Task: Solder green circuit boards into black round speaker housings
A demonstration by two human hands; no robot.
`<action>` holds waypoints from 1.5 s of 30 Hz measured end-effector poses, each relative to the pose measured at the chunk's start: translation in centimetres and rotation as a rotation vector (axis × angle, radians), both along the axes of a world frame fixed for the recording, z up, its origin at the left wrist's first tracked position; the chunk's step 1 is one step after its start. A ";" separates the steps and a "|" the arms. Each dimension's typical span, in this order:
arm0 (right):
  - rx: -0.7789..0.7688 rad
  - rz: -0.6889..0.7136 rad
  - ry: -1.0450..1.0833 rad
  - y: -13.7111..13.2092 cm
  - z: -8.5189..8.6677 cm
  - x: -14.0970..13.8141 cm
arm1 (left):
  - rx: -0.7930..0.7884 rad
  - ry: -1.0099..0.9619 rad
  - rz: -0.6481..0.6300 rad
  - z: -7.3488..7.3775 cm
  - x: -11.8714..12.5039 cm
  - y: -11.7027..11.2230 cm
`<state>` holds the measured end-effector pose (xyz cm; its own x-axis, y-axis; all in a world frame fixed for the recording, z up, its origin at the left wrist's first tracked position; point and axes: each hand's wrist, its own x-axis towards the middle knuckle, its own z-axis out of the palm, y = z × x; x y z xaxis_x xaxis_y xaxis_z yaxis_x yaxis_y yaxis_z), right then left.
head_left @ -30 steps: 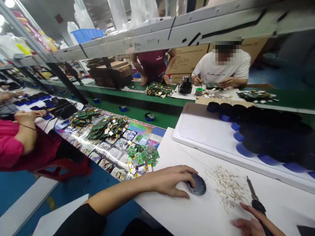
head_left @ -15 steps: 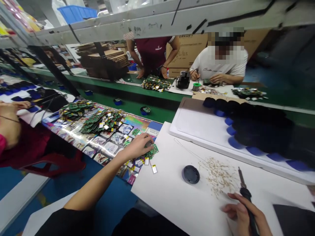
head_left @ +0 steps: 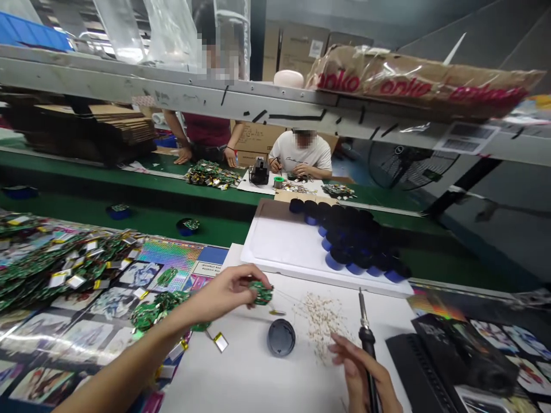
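Note:
My left hand (head_left: 232,289) is closed on the edge of a green circuit board (head_left: 263,293), held just above the white work surface (head_left: 241,373). A small battery (head_left: 278,313) hangs beneath it. In front of it a dark round cap (head_left: 281,337) lies with its hollow side up. My right hand (head_left: 365,373) is wrapped round the black handle of a soldering iron (head_left: 367,338), its metal tip pointing away from me. Between the iron and the cap are scattered many tiny tan bits (head_left: 322,321) and a thin wire. More circuit boards (head_left: 150,310) with batteries lie left of the cap, under my forearm.
A white tray (head_left: 275,235) bears rows of dark blue round cups (head_left: 336,258). A large board pile (head_left: 64,258) lies to the left. Cups ride a green conveyor (head_left: 224,221). A metal shelf beam (head_left: 172,97) crosses above; two people are behind it. Black equipment (head_left: 469,350) sits at right.
My left hand has picked a circuit board from the pile and brought it right, over the white surface. My right hand keeps the soldering iron. The camera view has turned right.

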<state>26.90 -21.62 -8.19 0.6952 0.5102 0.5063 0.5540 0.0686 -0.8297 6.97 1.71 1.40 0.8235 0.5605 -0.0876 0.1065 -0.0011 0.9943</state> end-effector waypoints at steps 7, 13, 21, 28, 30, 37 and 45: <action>0.027 0.230 -0.322 4.0 1.6 -1.6 | -0.315 -0.194 -0.050 -4.0 5.1 -5.6; 0.011 0.292 -0.267 4.1 1.2 -1.5 | -0.326 -0.214 0.038 -6.1 4.6 -6.7; 0.088 0.358 -0.075 3.4 1.8 0.0 | 0.219 -0.145 -0.075 -2.9 2.8 -3.7; 0.055 0.349 0.007 2.0 0.8 1.9 | 0.462 0.188 -0.536 -3.7 1.6 -1.5; 0.000 0.361 0.016 1.6 0.2 2.0 | 0.458 0.204 -0.562 -4.3 1.8 -1.7; -0.054 0.378 -0.069 1.5 0.3 2.2 | 0.648 0.226 -0.254 -5.4 2.4 -3.1; -0.221 0.407 -0.319 1.2 1.6 0.3 | 0.158 0.145 -0.184 -5.4 2.0 -2.4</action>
<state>27.19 -20.47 -6.58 0.2499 0.8231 0.5099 0.7450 0.1729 -0.6443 8.97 -0.69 -3.96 0.8980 0.4187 -0.1350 0.2311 -0.1878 0.9546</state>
